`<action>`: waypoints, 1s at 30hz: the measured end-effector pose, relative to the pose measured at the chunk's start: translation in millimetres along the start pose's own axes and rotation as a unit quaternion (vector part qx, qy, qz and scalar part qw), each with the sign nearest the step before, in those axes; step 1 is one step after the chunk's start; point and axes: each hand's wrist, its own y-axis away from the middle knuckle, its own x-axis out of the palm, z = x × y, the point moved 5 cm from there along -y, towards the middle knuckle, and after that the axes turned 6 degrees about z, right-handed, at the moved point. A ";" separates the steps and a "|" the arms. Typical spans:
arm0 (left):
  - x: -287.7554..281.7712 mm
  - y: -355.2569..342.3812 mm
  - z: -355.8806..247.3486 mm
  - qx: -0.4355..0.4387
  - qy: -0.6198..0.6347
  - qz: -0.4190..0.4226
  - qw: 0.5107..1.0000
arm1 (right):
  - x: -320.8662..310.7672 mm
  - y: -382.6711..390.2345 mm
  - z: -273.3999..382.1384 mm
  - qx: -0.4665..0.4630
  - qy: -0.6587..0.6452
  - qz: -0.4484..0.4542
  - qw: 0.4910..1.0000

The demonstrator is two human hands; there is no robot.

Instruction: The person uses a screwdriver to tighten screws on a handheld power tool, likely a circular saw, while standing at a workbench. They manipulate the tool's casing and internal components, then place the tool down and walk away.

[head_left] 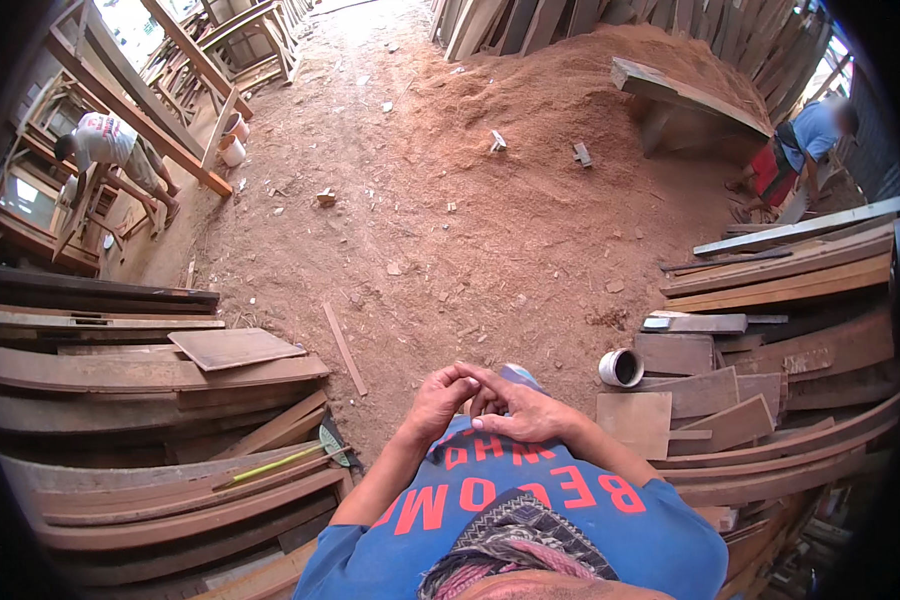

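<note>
My left hand and my right hand meet in front of my chest, above my blue shirt with red lettering. The fingertips of both hands touch each other. The left hand's fingers are curled in; the right hand's fingers lie stretched toward it. Whether something small is pinched between them cannot be made out. A patterned cloth hangs at my chest.
Stacked curved wooden boards lie to my left, with a yellow-handled tool on them. More planks and a white pipe piece lie to my right. A sawdust heap rises ahead. Two other people work at far left and far right.
</note>
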 end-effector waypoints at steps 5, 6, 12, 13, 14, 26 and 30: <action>-35.6 -57.1 -35.7 0.012 -0.045 -0.072 0.996 | -55.6 -68.6 10.9 0.060 0.026 0.020 0.998; -40.7 -69.3 -50.8 0.032 -0.039 -0.100 0.994 | -71.8 -81.0 12.0 0.064 0.043 0.011 0.997; -99.7 -155.1 -125.3 0.068 -0.003 -0.189 0.980 | -162.9 -178.5 9.0 0.074 0.170 0.020 0.983; -114.0 -171.9 -137.7 0.061 -0.008 -0.207 0.976 | -177.7 -200.7 8.2 0.061 0.190 0.026 0.980; -130.1 -188.5 -147.3 0.053 -0.013 -0.224 0.973 | -192.9 -222.7 6.6 0.066 0.211 0.038 0.975; -196.3 -379.0 -353.9 0.095 -0.065 -0.280 0.953 | -400.4 -420.9 96.0 0.031 0.319 0.095 0.943; -205.3 -437.5 -393.3 0.085 -0.017 -0.269 0.959 | -448.4 -464.1 106.2 0.043 0.300 0.067 0.950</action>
